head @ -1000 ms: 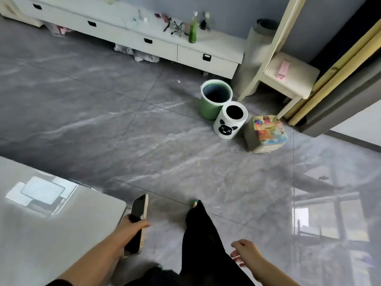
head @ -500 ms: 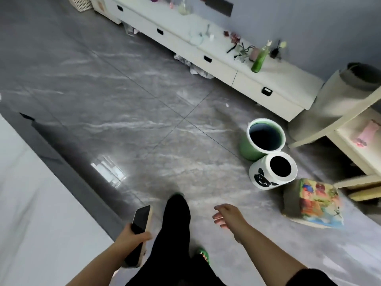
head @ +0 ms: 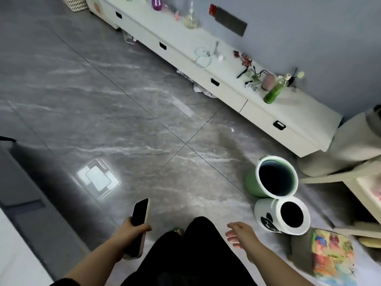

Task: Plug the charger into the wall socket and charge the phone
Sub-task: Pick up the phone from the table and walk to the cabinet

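My left hand (head: 132,229) grips a phone (head: 138,219) with a dark screen and a pale case, held upright at the bottom centre-left. My right hand (head: 240,234) hangs free at the bottom centre-right, fingers apart and holding nothing. A coiled white cable with a small white plug (head: 206,56) lies on top of the long white cabinet (head: 288,112) against the far wall. A dark cable (head: 260,73) lies further right on the same top. No wall socket is in view.
A green bin (head: 274,178) and a white bin with a black face (head: 283,216) stand on the grey tile floor at right. A colourful box (head: 329,254) sits beside them. A green bottle (head: 274,91) stands on the cabinet. A pale chair (head: 362,182) is at the right edge.
The view has swung left and towards the cabinet, which now fills the top. The left hand still holds the phone; the right hand has stayed open and low.
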Available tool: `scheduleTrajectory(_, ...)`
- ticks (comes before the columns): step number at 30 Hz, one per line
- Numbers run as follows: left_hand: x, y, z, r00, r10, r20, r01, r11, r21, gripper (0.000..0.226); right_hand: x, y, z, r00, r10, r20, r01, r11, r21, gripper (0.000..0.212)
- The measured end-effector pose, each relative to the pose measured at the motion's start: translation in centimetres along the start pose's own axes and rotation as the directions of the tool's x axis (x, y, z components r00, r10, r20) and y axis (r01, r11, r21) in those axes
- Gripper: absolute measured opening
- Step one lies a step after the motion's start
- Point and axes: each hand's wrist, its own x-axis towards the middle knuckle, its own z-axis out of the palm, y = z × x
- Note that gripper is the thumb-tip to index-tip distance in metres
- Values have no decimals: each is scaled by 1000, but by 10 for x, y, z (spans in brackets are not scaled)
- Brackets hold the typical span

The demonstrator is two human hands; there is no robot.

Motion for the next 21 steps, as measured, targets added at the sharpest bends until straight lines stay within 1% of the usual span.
scheduleTrajectory(4,46,83,-3,998,44,51,-43,998,-36,58,40,-48,-22,997,78,-8,-78,997,19,19)
scheduleTrajectory(7,85,142,-7,995,48,92,-43,998,-52,66,67,-101,-31,996,92,-20,-92,996,-2,20)
scheduleTrajectory(9,108,179,-11,994,55,98,-48,996,-72,64,86,-147,-32,996,83,-20,-83,996,-17,20)
scheduleTrajectory(10,118,198,-15,994,53,92,-47,997,-67,61,92,-172,-31,997,69,-24,-69,997,-34,19)
scheduleTrajectory(12,134,234,-24,997,32,68,-28,998,-59,64,103,-225,-24,999,18,-42,-21,997,-79,16)
scheduleTrajectory(16,163,306,-53,1000,11,3,-11,1000,-14,68,128,-344,-4,997,-75,-4,74,992,-103,13)
scheduleTrajectory(21,207,391,-99,999,36,-25,-38,998,-42,52,152,-490,35,976,-216,10,216,972,-94,13)
